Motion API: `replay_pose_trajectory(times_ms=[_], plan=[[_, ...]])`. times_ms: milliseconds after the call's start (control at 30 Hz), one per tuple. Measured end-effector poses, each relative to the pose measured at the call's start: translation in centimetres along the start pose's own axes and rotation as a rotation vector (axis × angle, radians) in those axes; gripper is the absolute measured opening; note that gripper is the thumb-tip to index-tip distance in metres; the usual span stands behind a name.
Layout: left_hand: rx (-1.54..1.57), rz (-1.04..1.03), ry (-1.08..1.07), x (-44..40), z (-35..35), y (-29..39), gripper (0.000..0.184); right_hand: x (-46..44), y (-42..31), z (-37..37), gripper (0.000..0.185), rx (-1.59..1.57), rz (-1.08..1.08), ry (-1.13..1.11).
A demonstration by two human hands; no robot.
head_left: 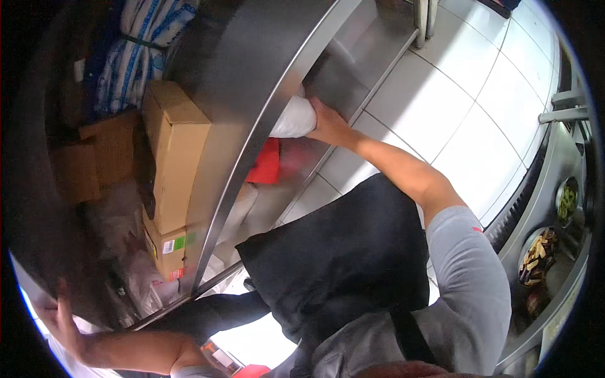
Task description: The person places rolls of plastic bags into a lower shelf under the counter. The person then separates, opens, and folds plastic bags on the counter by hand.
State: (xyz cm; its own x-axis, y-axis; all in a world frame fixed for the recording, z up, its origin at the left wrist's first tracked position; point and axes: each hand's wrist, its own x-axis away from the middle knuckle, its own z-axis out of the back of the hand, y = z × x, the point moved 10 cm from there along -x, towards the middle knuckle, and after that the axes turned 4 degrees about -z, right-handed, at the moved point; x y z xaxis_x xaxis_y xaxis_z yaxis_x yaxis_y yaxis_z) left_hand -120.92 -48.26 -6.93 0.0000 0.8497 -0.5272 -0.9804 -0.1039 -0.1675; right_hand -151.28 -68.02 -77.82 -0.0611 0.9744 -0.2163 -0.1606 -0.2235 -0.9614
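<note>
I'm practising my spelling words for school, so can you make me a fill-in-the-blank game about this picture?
1. The right hand touches a bundle whose colour is ____.
2. The apron is coloured ____.
3. The short sleeve is coloured ____.
4. The floor is covered with square white ____.

Missing words: white; black; grey; tiles.
</note>
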Motion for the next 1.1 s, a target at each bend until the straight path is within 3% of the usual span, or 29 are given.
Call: replay_pose_trajectory(times_ms=[33,133,233,533,767,867,933,1000,1033,1100], plan=[[0.021,0.011,0.061,0.5,0.4,-0.3,0.080,-0.4,-0.4,0.1,0.079,0.013,0.003,-0.017],[-0.092,0.166,-0.112,-0.3,1.0,-1.1,0.074,-2.4,-0.4,1.4,0.080,0.015,0.047,-0.284],[-0.113,0.182,-0.131,0.2,0.3,-0.5,0.072,-9.2,2.5,5.5,0.080,0.274,-0.074,0.128],[-0.135,0.227,-0.027,0.8,0.7,1.0,0.080,-16.3,3.4,3.4,0.086,0.488,-0.206,0.058],[-0.117,0.024,0.102,1.2,-2.7,3.0,0.067,-11.7,0.5,6.5,0.090,0.366,-0.128,0.110],[-0.137,-0.105,0.205,2.1,-3.5,4.3,0.061,-7.1,-2.2,9.5,0.094,0.161,-0.058,0.148],[-0.154,-0.288,0.376,4.4,-4.4,8.2,0.057,-4.9,-0.4,10.2,0.096,0.213,-0.073,0.198],[0.052,-0.480,0.501,9.2,-6.3,14.0,0.053,-3.2,0.5,11.5,0.096,0.223,-0.082,0.165],[0.257,-0.575,0.441,12.1,-9.0,17.3,0.051,-2.0,-0.4,12.5,0.095,0.266,-0.145,0.135],[0.738,-0.685,0.028,17.8,-18.8,25.0,0.048,0.8,-1.3,14.8,0.094,0.215,-0.242,0.132]])
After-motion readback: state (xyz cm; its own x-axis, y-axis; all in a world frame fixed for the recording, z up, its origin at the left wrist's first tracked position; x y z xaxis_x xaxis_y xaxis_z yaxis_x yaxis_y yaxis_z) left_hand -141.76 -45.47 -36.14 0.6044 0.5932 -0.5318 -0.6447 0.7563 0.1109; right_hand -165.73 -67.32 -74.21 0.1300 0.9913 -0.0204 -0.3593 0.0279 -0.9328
